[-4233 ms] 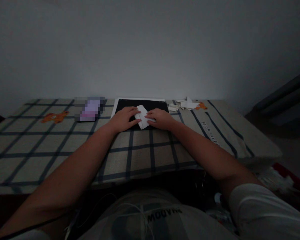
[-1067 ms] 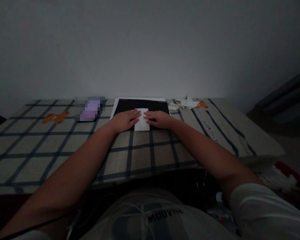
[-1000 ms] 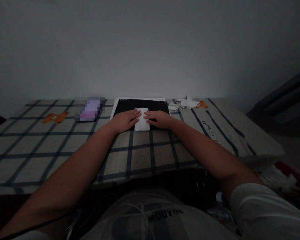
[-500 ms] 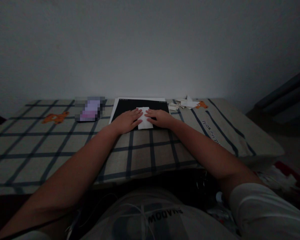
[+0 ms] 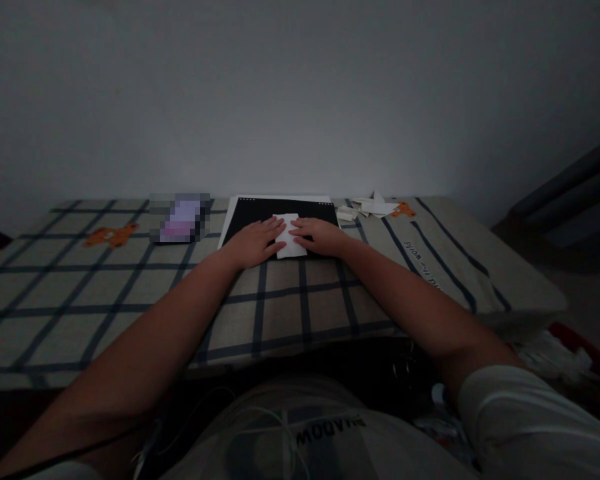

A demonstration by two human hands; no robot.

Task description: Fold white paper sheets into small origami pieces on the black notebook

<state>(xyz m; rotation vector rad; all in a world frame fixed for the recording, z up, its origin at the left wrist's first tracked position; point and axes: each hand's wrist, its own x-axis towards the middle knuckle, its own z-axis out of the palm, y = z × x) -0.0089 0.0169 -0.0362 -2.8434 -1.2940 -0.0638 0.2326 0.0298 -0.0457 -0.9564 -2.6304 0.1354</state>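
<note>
A small white piece of folded paper (image 5: 291, 241) lies on a flat black sheet or pad (image 5: 280, 206), whose top edge has short white marks at both corners. My left hand (image 5: 254, 243) rests on the paper's left edge, palm down with its fingers stretched out. From the other side, my right hand (image 5: 321, 237) lies flat with its fingertips on the paper's right edge. Neither hand grips anything. White sheets (image 5: 226, 223) show beneath the black one at its left and back edges.
On the checked tablecloth (image 5: 280, 313), a pixelated phone-like object (image 5: 183, 220) lies to the left. At the back right are a folded white paper shape (image 5: 377, 205) and small paper pieces (image 5: 347, 213). The wall (image 5: 300, 100) stands right behind the table.
Both hands stay almost still on the white paper. The paper's near edge looks very slightly shifted to the right; nothing else differs clearly.
</note>
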